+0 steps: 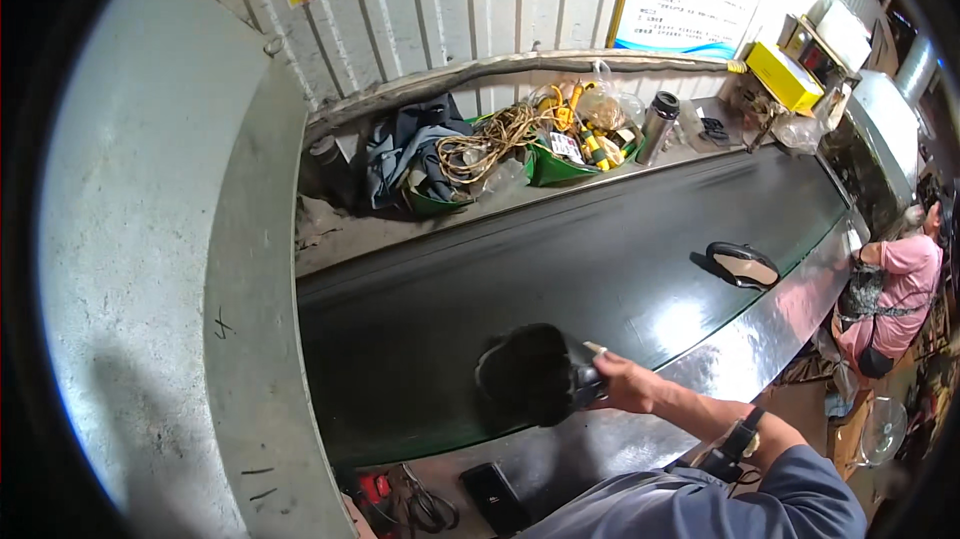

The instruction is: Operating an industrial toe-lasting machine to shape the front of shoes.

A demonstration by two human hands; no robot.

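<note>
My right hand (628, 383) reaches in from the lower right, its fingers closed round one end of a black boot-like piece (535, 374). The piece is dark, rounded and hollow-looking; blur and shadow hide its exact kind. It is held over the near part of a dark conveyor belt (450, 289). Farther right on the belt, a black shoe (742, 266) lies on its side, its pale sole showing. A black strap goes round my right forearm. I do not see my left hand.
Along the belt's far side stand green bags (560, 167) with rope and yellow items, and a thermos (658, 127). A grey metal housing (250, 269) walls off the left. Nearby lie a black phone (494, 499) and cables (425, 504). A person in pink (905, 279) sits at the far right.
</note>
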